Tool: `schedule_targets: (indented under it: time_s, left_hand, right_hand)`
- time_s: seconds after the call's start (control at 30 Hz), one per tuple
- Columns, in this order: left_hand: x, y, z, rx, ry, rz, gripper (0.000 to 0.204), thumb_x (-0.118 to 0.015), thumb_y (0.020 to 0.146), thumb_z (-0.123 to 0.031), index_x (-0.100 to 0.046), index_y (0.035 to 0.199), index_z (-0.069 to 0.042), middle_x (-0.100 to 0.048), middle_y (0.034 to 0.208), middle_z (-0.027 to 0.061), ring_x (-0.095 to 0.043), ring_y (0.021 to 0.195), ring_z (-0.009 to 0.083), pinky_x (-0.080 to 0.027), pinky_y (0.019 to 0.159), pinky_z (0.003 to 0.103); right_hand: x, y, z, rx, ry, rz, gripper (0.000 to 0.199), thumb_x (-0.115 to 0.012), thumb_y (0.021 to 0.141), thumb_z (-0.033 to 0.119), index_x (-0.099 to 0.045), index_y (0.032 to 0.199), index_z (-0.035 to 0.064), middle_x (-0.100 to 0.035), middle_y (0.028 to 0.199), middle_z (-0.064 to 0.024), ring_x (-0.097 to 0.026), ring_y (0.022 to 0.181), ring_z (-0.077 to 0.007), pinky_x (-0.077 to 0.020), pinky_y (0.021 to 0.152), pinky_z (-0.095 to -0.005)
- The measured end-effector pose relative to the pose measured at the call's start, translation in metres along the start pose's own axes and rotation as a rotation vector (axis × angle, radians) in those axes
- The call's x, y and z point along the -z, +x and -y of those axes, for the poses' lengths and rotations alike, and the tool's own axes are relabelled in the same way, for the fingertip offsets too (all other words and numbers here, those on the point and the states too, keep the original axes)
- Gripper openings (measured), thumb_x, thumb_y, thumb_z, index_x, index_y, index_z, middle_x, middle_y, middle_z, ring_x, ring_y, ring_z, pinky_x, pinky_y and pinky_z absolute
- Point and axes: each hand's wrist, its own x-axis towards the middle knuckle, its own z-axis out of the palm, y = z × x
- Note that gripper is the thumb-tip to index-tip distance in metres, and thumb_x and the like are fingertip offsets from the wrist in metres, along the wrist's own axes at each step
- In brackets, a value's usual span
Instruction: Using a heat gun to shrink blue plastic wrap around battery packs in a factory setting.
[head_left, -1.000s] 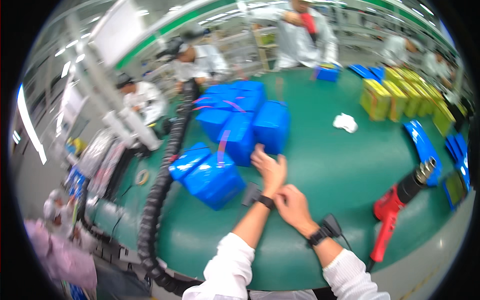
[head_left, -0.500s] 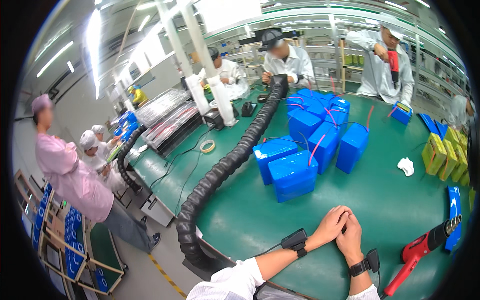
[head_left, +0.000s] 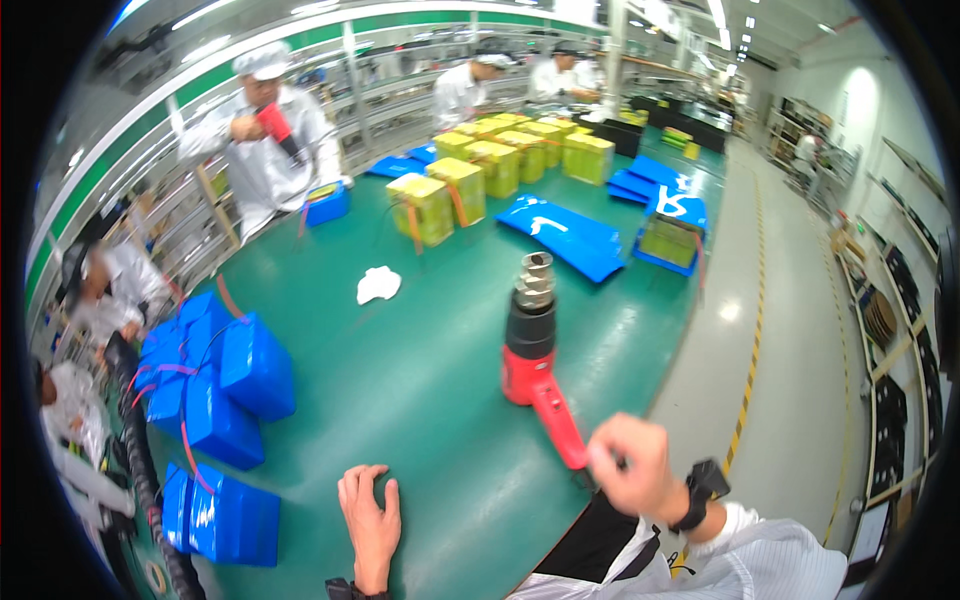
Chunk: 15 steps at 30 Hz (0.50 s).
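My right hand (head_left: 632,469) grips the handle end of a red and black heat gun (head_left: 535,362), which lies on the green table (head_left: 420,370) with its metal nozzle pointing away from me. My left hand (head_left: 370,518) rests flat on the tabletop, fingers apart, holding nothing. Blue wrapped blocks (head_left: 225,395) are stacked to the left of that hand, roughly a forearm's length away.
Yellow wrapped blocks (head_left: 440,205) and flat blue sheets (head_left: 565,235) lie further back on the table, with a white rag (head_left: 378,284) between. A person in white (head_left: 262,150) holds a red tool across the table. A black corrugated hose (head_left: 150,490) runs along the left edge. The aisle floor (head_left: 790,330) lies to the right.
My view has swung to the right. My right hand has moved off my left hand and taken hold of the heat gun's handle; my left hand now lies flat on the table.
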Motion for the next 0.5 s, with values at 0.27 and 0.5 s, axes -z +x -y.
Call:
schedule_targets:
  time_s: [0.27,0.5]
  left_hand:
    - [-0.048,0.002,-0.069,-0.297,0.188,0.22,0.045,-0.069,0.089,-0.022,-0.056,0.128,-0.003,-0.047,0.132,0.0222,-0.044,0.123,0.0421,-0.036,0.107,0.051]
    - [-0.072,0.012,-0.091,-0.31,0.225,0.264,0.047,-0.068,0.09,-0.025,-0.055,0.131,-0.005,-0.045,0.136,0.0227,-0.04,0.129,0.043,-0.033,0.11,0.053]
  right_hand:
    - [0.059,0.073,-0.193,-0.202,-0.316,-0.087,0.015,-0.071,0.085,0.017,-0.066,0.09,0.0035,-0.061,0.094,-0.0141,-0.06,0.085,-0.0287,-0.0505,0.077,-0.0399]
    - [0.099,0.154,-0.29,0.017,-0.708,-0.637,0.036,-0.069,0.08,0.017,-0.053,0.109,0.0029,-0.047,0.114,-0.018,-0.043,0.117,-0.0379,-0.0344,0.104,-0.0473]
